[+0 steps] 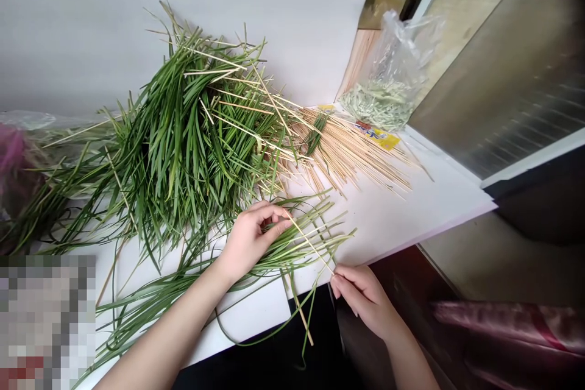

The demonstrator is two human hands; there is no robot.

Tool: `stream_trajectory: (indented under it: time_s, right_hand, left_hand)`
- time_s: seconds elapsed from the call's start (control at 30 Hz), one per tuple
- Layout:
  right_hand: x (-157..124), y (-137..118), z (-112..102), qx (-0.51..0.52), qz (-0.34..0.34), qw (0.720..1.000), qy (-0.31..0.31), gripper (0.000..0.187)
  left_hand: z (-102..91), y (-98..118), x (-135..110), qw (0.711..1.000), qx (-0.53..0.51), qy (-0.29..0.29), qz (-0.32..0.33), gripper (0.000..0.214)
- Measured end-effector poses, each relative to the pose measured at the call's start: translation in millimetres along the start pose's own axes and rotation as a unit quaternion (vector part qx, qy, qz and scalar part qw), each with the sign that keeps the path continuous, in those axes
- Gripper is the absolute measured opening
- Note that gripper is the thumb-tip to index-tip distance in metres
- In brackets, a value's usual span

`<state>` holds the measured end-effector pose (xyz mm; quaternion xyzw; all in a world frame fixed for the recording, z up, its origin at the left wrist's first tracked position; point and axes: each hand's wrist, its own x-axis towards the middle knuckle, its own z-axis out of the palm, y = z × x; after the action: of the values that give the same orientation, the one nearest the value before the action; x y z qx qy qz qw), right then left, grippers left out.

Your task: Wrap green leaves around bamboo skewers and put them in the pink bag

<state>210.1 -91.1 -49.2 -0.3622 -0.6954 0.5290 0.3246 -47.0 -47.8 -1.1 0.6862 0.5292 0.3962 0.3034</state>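
Note:
My left hand (251,237) is closed in a pinch on the upper end of a thin bamboo skewer (309,244) and rests on a small bunch of green chive stems (301,237) lying on the white paper (402,213). At the skewer's lower end, near the table's front edge, my right hand (363,298) pinches it with fingers closed. Behind my left hand lies a big heap of long green chives (183,134) with several skewers stuck through it. A fan of loose bamboo skewers (351,155) lies to the right of the heap.
A clear plastic bag (393,82) holding pale green trimmings stands at the back right. A yellow skewer wrapper (379,134) lies under the loose skewers. Another skewer (301,314) hangs over the front edge. A pink-tinted bag (18,164) is at far left.

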Motion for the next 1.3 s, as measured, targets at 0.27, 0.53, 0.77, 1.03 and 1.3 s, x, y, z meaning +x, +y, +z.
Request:
stream_trajectory:
  time_s: [0.27,0.53,0.77,1.03,1.3]
  right_hand:
    - [-0.9,1.8,0.6,-0.002,0.004,1.000,0.001,0.046]
    - [-0.3,2.1,0.8,0.007,0.002,1.000,0.001,0.045]
    - [-0.1,1.6,0.1,-0.002,-0.003,1.000,0.004,0.046]
    - [-0.6,2.0,-0.3,-0.009,0.004,1.000,0.003,0.047]
    - [-1.2,2.7,0.3,-0.014,0.009,1.000,0.000,0.048]
  left_hand:
    - [-3.4,5.8,1.7,0.945,-0.302,0.029,-0.122,0.023]
    - [-9.2,10.1,2.6,0.889,-0.433,0.073,-0.125,0.019]
    - [-7.7,7.1,-0.7,0.918,-0.376,0.039,-0.122,0.027]
    - [-4.4,7.3,-1.3,0.911,-0.388,-0.019,-0.138,0.026]
    - [-1.8,5.7,-2.3,0.917,-0.374,-0.022,-0.140,0.028]
